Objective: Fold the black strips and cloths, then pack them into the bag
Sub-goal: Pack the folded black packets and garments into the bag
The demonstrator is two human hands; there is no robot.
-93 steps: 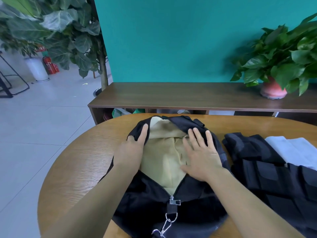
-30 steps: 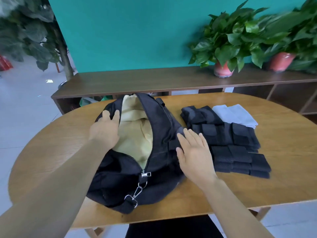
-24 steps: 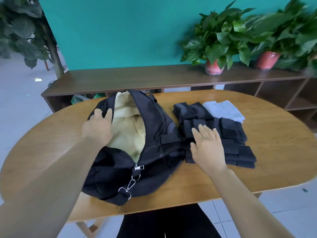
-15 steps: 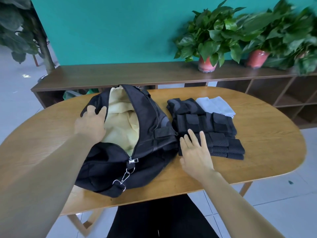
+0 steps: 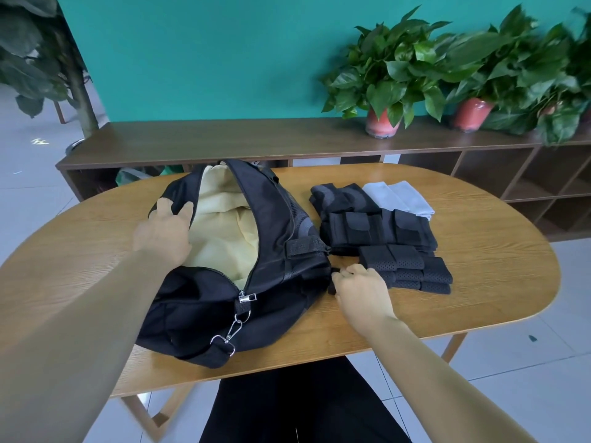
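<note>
This looks like an office or lounge area, not a home. A teal partition wall (image 5: pixel 224 52) backs a long, low dark-wood shelf unit (image 5: pixel 256 139) with open cubbies, which carries 2 potted plants (image 5: pixel 383 81) in reddish pots. A large leafy plant (image 5: pixel 35 59) stands at the left on pale floor tiles (image 5: pixel 28 174). The oval wooden desk (image 5: pixel 479 251) sits in front.

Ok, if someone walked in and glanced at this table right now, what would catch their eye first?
Probably the black bag at the table's left, unzipped to show pale yellow lining, with the left hand holding its rim open. Beside it on the right lies a stack of folded black strips, whose near end the right hand is gripping, with white cloths folded behind.
</note>
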